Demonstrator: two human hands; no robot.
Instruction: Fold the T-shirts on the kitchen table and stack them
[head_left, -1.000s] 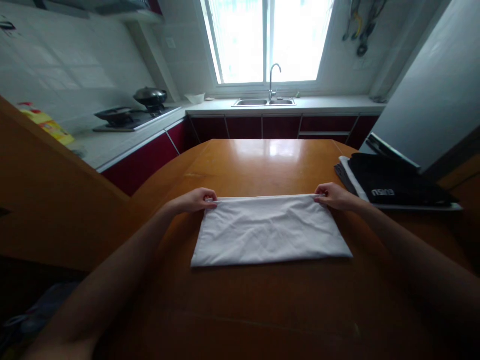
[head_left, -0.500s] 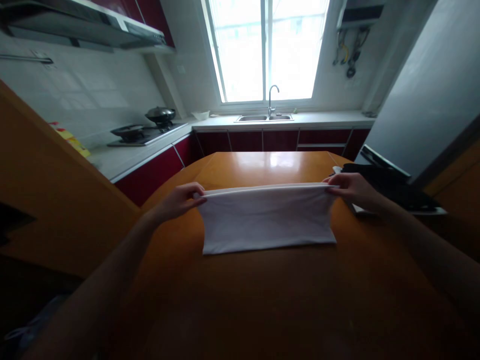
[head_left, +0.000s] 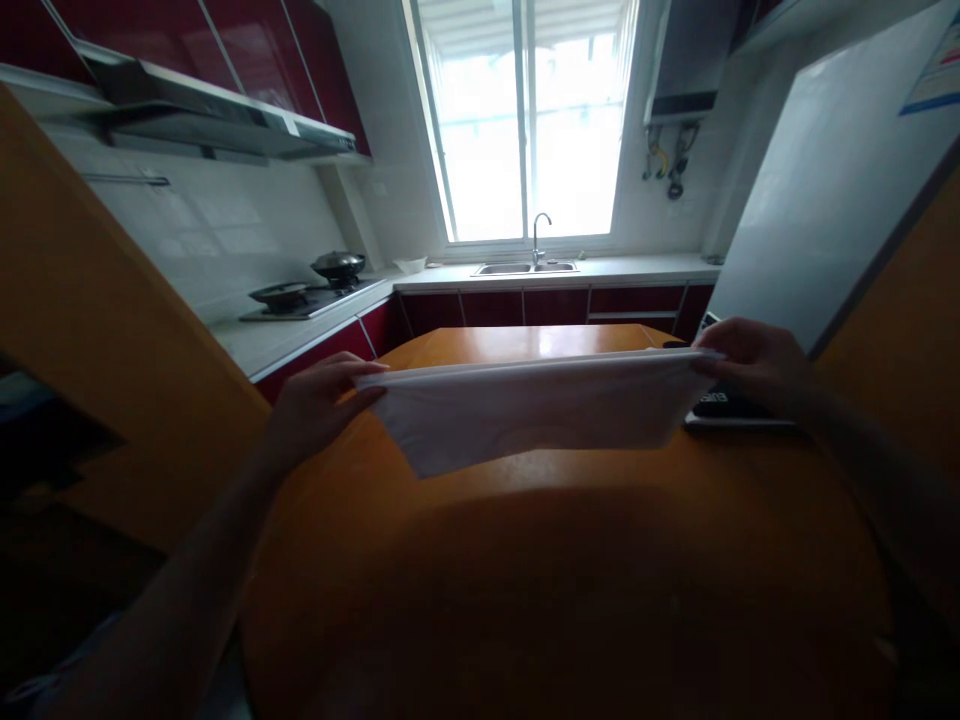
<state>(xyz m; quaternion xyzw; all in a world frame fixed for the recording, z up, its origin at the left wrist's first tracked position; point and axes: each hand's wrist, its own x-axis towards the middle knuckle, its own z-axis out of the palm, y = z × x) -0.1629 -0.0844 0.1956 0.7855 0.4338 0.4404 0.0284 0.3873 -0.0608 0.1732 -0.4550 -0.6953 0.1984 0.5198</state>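
A white cloth (head_left: pixel 525 405) is stretched between my two hands above a round wooden table (head_left: pixel 540 560). My left hand (head_left: pixel 322 400) pinches its upper left corner between thumb and fingers. At the upper right corner, my right hand (head_left: pixel 754 365) is closed on the fabric in the same way. The top edge is pulled nearly straight and looks doubled over. Its lower part hangs loose, with the bottom edge raised off the wood and a shadow below it.
Behind my right hand, a dark object with white lettering (head_left: pixel 709 400) lies on the table. Beyond are a sink (head_left: pixel 525 268) under the window, a stove with pans (head_left: pixel 337 265) on the left and a large pale appliance (head_left: pixel 825 190) on the right.
Both hands have lifted the cloth from the table and moved farther apart, pulling its top edge tauter. My head view has tilted up, so more of the cabinets shows.
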